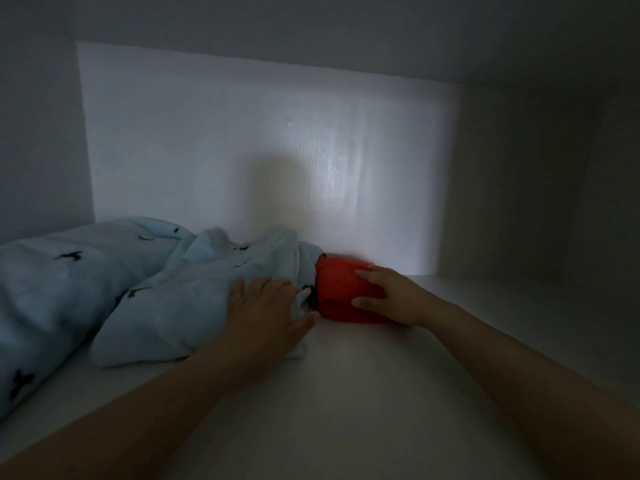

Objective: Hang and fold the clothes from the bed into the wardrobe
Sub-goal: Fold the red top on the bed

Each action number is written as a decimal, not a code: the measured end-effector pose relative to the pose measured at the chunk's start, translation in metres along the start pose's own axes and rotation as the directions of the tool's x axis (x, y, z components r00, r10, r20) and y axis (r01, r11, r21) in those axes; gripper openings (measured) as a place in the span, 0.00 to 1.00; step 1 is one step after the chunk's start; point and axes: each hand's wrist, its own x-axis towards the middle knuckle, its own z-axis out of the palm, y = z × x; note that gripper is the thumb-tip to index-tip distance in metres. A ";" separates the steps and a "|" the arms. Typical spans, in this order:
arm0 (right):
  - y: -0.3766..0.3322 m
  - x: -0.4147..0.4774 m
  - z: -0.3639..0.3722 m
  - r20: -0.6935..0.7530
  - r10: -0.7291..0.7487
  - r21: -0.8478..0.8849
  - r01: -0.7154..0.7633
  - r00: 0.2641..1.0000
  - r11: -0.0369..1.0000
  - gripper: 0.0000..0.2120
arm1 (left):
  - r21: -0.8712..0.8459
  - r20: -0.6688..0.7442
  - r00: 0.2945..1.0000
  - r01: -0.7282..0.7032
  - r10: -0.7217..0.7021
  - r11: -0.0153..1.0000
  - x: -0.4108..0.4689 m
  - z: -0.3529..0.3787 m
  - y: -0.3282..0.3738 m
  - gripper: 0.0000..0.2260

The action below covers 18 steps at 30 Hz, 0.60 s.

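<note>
I look into a dim white wardrobe compartment. A folded red garment (pixel 337 289) lies on the shelf (pixel 346 393) against the back wall. My right hand (pixel 388 294) grips its right end, fingers over the top and thumb at the front. To its left lies a folded light blue garment (pixel 180 306) with small black prints. My left hand (pixel 268 306) rests flat on that garment's right end, fingers spread, beside the red one. A second light blue printed piece (pixel 52 292) lies further left.
The back wall (pixel 277 150) is lit in the middle. Side walls stand at the left (pixel 38 150) and right (pixel 536 185). Bare shelf surface stretches to the right of the red garment and toward the front.
</note>
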 end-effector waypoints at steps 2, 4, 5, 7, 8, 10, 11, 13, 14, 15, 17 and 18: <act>-0.011 -0.017 -0.007 -0.043 -0.010 0.052 0.012 0.999 0.999 0.30 | -0.049 0.003 1.000 -0.002 0.002 0.999 0.000 -0.005 0.000 0.23; -0.022 -0.036 -0.014 -0.085 0.001 0.099 0.007 0.996 0.995 0.28 | -0.087 0.003 1.000 -0.013 0.013 0.996 0.000 -0.008 0.000 0.22; -0.029 -0.047 -0.018 -0.099 0.020 0.121 -0.008 0.995 0.993 0.28 | -0.128 -0.008 1.000 -0.020 0.019 0.992 -0.001 -0.011 0.000 0.22; -0.043 -0.067 -0.026 -0.129 0.072 0.166 -0.050 0.989 0.985 0.27 | -0.255 -0.037 0.999 -0.033 0.025 0.966 -0.004 -0.018 0.001 0.21; -0.049 -0.079 -0.030 -0.159 0.106 0.192 -0.074 0.982 0.979 0.24 | -0.327 -0.042 0.999 -0.037 0.025 0.944 -0.007 -0.022 0.003 0.20; -0.060 -0.106 -0.037 -0.243 0.175 0.229 -0.118 0.954 0.966 0.20 | -0.468 -0.054 0.997 -0.070 0.050 0.881 -0.011 -0.030 0.012 0.19; -0.065 -0.122 -0.041 -0.293 0.200 0.230 -0.134 0.935 0.964 0.19 | -0.524 -0.069 0.994 -0.104 0.079 0.846 -0.015 -0.034 0.017 0.18; -0.075 -0.154 -0.047 -0.406 0.237 0.223 -0.156 0.883 0.962 0.16 | -0.599 -0.106 0.985 -0.173 0.137 0.781 -0.022 -0.041 0.028 0.16; -0.081 -0.169 -0.049 -0.457 0.258 0.234 -0.164 0.851 0.958 0.15 | -0.631 -0.119 0.979 -0.205 0.167 0.748 -0.026 -0.044 0.035 0.15; -0.087 -0.184 -0.049 -0.497 0.285 0.260 -0.173 0.819 0.950 0.13 | -0.660 -0.126 0.972 -0.233 0.200 0.715 -0.032 -0.046 0.042 0.14; -0.099 -0.215 -0.049 -0.549 0.347 0.312 -0.199 0.760 0.929 0.10 | -0.724 -0.116 0.956 -0.268 0.270 0.636 -0.044 -0.051 0.059 0.14; -0.105 -0.231 -0.048 -0.564 0.369 0.322 -0.214 0.739 0.922 0.09 | -0.761 -0.109 0.948 -0.273 0.299 0.589 -0.051 -0.054 0.067 0.14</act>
